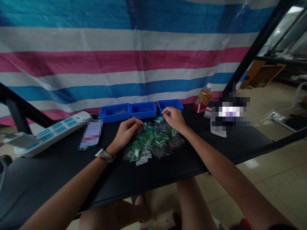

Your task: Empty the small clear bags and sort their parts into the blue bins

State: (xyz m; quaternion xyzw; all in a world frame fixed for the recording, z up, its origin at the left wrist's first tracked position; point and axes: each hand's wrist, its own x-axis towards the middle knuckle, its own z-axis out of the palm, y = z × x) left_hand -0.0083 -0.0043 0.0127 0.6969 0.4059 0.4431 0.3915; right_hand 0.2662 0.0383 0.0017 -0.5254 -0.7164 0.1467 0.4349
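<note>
Heaped clear and green packets [148,140] lie on the table [115,182], the curled left grip [128,129] at their left edge, the curled right grip [175,118] at their far right, any pinch impossible to tell.

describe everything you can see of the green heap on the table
The heap of green pieces lies loosely spread on the black table, nearer the person than the three blue trays. It looks like many small, translucent green pieces mixed with shiny, clear plastic bags, which show mainly along its near and right edges. The left hand is at its far left edge, the right hand at its far right; exact finger contact is unclear.
</note>
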